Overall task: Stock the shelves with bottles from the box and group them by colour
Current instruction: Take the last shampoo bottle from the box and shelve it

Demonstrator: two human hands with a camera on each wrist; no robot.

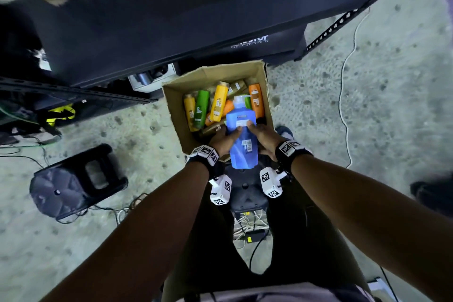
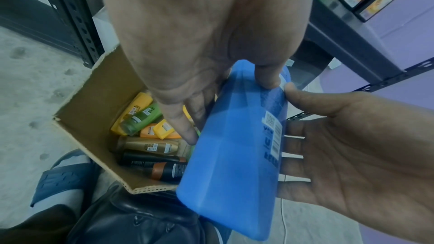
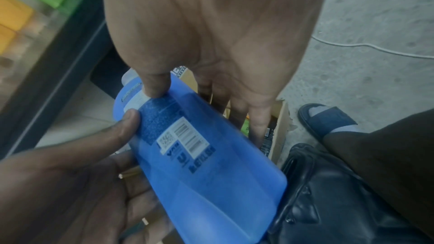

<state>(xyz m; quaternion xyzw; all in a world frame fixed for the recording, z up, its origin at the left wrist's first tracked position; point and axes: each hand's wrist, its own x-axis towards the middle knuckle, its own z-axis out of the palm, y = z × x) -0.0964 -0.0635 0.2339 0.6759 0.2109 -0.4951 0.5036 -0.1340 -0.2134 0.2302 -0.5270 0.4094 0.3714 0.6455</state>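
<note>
**Blue bottle up out of the box, both hands on it**

At the centre of the head view, we hold the blue bottle (image 1: 241,137) just above the near edge of the cardboard box (image 1: 174,103), its pale cap pointing away from us toward the shelf (image 1: 171,19). Our left hand (image 1: 224,141) wraps its left flank, thumb pressed on the label; our right hand (image 1: 263,138) mirrors that on the other side, thumb on top and fingers curled beneath.

We judge it the heaviest item here: it is much larger than the yellow, green and orange bottles (image 1: 219,102) lying loose in the box, and it looks full. The walls seem stiff plastic, smooth and likely slick, so a squeeze alone may let it slide. Better to keep one hand under the broad base and the other round the upper body near the shoulder, not the cap.

Orange and yellow bottles already stand at the upper left of the frame; we see no blue group yet.
</note>
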